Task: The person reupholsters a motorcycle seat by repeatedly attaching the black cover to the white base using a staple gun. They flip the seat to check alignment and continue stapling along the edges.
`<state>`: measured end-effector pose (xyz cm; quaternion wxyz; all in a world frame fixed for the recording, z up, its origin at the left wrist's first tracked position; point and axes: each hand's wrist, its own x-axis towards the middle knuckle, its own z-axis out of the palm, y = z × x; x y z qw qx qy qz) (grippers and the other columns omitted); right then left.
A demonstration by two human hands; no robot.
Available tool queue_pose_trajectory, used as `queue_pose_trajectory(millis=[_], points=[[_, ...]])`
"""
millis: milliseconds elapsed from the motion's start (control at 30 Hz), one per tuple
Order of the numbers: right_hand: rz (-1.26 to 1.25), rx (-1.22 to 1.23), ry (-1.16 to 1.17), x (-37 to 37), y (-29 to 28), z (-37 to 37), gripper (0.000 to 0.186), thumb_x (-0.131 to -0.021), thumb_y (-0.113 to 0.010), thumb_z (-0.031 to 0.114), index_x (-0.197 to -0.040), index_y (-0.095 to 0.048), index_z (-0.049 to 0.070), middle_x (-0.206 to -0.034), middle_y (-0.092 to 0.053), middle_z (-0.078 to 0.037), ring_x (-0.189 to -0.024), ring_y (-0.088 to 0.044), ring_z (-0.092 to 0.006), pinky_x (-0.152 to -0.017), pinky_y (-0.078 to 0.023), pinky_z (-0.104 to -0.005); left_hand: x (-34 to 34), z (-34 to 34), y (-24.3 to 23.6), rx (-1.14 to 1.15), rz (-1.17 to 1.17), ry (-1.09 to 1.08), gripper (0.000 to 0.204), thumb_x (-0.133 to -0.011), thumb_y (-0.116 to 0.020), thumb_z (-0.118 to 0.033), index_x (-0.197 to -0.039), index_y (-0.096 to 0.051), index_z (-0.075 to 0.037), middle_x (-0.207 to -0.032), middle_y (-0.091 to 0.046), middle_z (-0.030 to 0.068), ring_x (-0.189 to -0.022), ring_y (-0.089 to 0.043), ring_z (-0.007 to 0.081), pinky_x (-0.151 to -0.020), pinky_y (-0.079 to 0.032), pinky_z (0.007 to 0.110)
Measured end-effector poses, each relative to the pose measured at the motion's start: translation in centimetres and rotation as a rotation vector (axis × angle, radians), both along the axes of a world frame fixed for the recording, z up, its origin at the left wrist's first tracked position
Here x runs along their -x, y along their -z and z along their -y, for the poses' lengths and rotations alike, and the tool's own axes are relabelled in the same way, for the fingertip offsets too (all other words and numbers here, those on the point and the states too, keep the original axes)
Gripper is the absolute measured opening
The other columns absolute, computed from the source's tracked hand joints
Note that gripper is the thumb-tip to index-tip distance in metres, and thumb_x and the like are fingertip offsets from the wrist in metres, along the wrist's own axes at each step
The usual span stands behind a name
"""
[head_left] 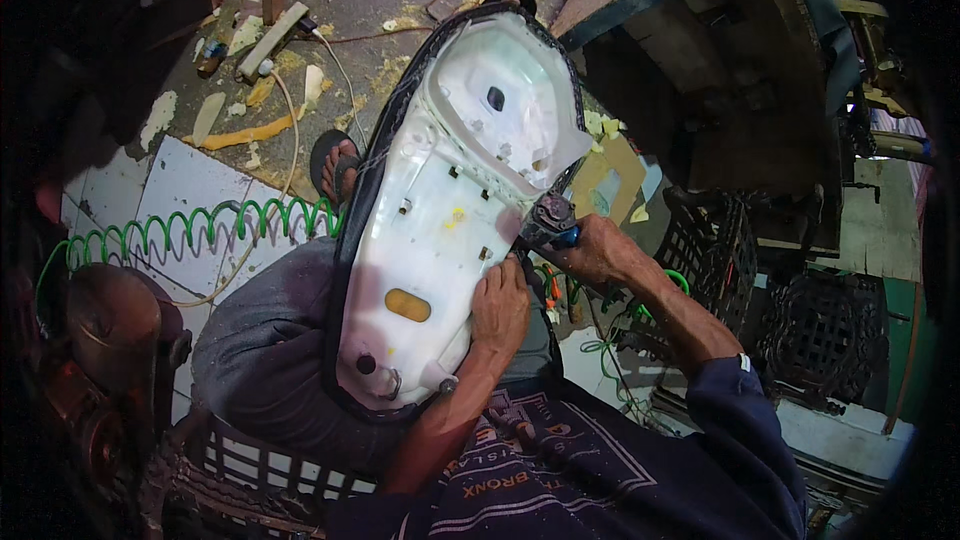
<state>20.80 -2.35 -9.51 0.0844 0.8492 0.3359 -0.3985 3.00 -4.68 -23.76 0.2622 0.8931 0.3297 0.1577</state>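
A motorcycle seat (430,230) lies upside down across my lap, its white plastic base facing up and a black cover wrapped round its rim. My left hand (500,310) rests on the right side of the base, fingers curled at the edge where the cover folds over. What the fingertips pinch is partly hidden. Just above it, my right hand (590,252) grips a dark air stapler (549,218) with a blue part. The tool's head is against the seat's right rim, close to my left fingertips.
A green coiled air hose (200,225) stretches across the left side. Foam scraps (160,118) and a power strip (272,40) lie on the floor ahead. At the right stand a wooden cabinet (700,70) and black plastic crates (820,335).
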Motion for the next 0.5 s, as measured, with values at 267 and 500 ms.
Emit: queue_pose_trajectory(millis=[267,500], points=[[0.023,-0.05,0.012,1.0,0.4,-0.4,0.048,-0.092,-0.075,0.044,-0.107,-0.076,-0.002,-0.089,-0.076,-0.025,-0.081,-0.075,-0.0376,-0.077,-0.058,-0.0478,0.0,0.2,0.6,0.025,0.014,-0.011,0.04,-0.089,-0.062,-0.007,-0.127,-0.063,0.005,-0.104,-0.059,0.0083,-0.099,-0.06,0.0246,-0.08,-0.053,0.035],[0.029,-0.074,-0.097,-0.4,-1.9,0.1,0.045,-0.093,-0.074,0.043,-0.107,-0.077,0.001,-0.086,-0.075,-0.022,-0.078,-0.073,-0.0327,-0.077,-0.057,-0.0451,0.2,-0.1,0.0,0.0,0.031,0.024,0.039,-0.089,-0.061,-0.008,-0.125,-0.064,0.007,-0.106,-0.059,0.0096,-0.104,-0.058,0.0261,-0.086,-0.052,0.035]])
